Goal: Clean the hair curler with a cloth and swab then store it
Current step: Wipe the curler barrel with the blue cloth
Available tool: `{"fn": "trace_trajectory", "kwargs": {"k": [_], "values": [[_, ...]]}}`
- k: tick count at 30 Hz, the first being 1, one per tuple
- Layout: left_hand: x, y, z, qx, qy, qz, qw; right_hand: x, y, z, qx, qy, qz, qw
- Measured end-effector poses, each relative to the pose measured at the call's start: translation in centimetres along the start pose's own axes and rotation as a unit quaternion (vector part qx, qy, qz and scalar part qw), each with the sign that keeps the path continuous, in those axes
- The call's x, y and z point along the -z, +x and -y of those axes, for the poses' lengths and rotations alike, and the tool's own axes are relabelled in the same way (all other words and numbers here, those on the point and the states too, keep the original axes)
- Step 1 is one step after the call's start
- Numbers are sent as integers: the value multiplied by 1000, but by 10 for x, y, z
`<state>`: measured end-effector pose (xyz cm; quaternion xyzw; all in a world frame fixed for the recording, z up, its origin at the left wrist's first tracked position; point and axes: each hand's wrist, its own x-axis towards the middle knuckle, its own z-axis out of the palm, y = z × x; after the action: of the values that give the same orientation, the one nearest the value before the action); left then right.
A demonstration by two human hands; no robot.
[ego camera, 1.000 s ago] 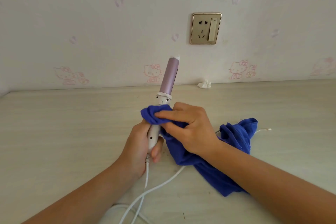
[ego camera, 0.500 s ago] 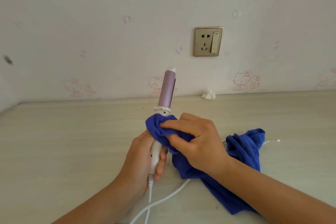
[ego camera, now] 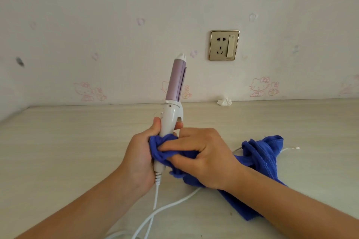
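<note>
Soft, even daylight fills the scene, bright with no hard glare. Shadows are faint: a pale one lies under the blue cloth [ego camera: 258,163] toward 5 o'clock. The wall socket [ego camera: 224,45] at 1 o'clock carries a mild sheen on its gold frame. Wide-angle distortion bows the table [ego camera: 68,141] edge at 9 o'clock. Detail is slightly soft throughout, more so toward the corners.

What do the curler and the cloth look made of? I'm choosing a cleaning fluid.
Curler: handle looks like glossy white plastic; the purple barrel has a smooth satin sheen, coated metal or ceramic, I can't tell which. Cloth: soft blue fabric with a fuzzy, limp drape, probably microfibre.
</note>
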<state>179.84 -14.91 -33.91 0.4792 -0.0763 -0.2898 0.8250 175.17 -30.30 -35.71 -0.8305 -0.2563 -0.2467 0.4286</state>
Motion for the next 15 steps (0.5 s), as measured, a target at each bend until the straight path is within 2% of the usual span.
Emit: {"fn": "trace_trajectory", "kwargs": {"k": [4, 6, 8, 10, 12, 15], "values": [[-2, 3, 1, -45, 24, -34, 998, 12, 11, -6, -40, 8, -167, 985], [-4, 1, 2, -59, 54, -36, 996, 16, 15, -8, -51, -4, -213, 976], [-5, 0, 2, -60, 81, -41, 994, 15, 16, -8, -20, -1, -162, 987], [-4, 0, -3, -75, 95, -57, 991, 13, 21, -7, 20, 13, -57, 998], [1, 3, -11, -103, 108, -73, 986, 16, 36, -9, 18, 0, 0, 1000], [4, 7, -22, -119, 129, -92, 980, 19, 54, -13, 5, -9, -56, 998]]}}
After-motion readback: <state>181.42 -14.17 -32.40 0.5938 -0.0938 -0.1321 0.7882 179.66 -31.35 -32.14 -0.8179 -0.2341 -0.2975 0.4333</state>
